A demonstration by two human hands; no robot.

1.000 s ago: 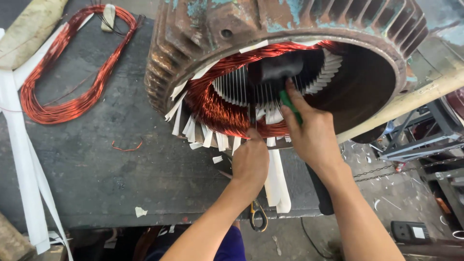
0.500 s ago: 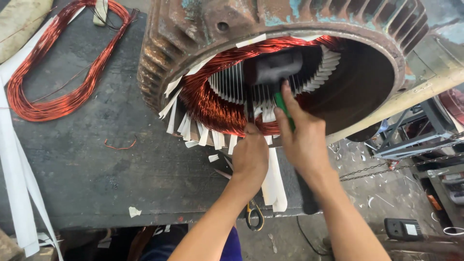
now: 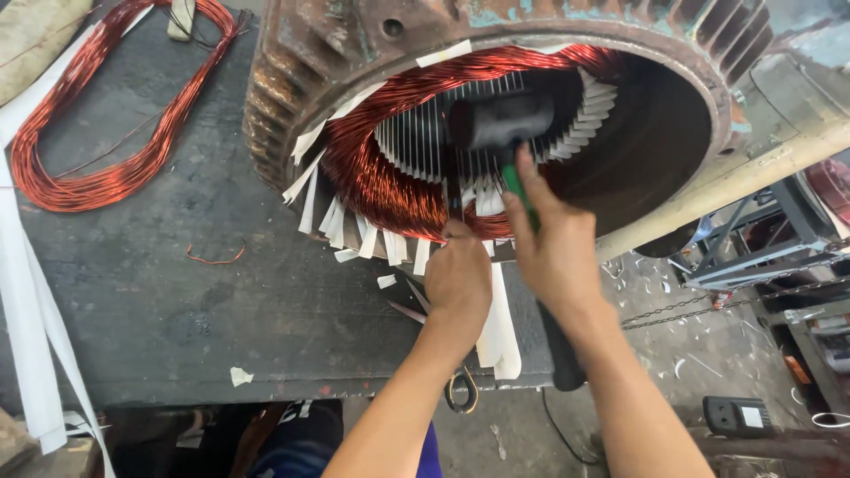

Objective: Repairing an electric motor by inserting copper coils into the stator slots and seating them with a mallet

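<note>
Nearest the camera, at the front edge of the dark workbench [image 3: 159, 319], both forearms reach up toward the work. Left hand [image 3: 458, 279] is closed in a fist around a thin dark rod-like tool [image 3: 454, 190], its tip pressed among the slots at the lower rim of the winding. Right hand [image 3: 556, 252] is wrapped around the green-and-black handle of a black rubber mallet [image 3: 500, 119], gripping close under the head, forefinger stretched along the shaft; the long handle end trails down past the wrist. The mallet head hangs just above the rod, inside the bore.

Beyond the hands stands the large rusty motor stator [image 3: 292, 80], lying on its side on the bench, bore facing the camera. Copper winding [image 3: 381, 177] rings its mouth; white insulation strips [image 3: 319, 208] fan out of the slots.

Judgement: the housing looks very heavy and rigid; the enamelled wire is springy and easily scratched, the paper strips tear readily. Best held by the rod shank and the mallet grip.

Farther left lies a loose copper wire coil [image 3: 97, 133].
</note>
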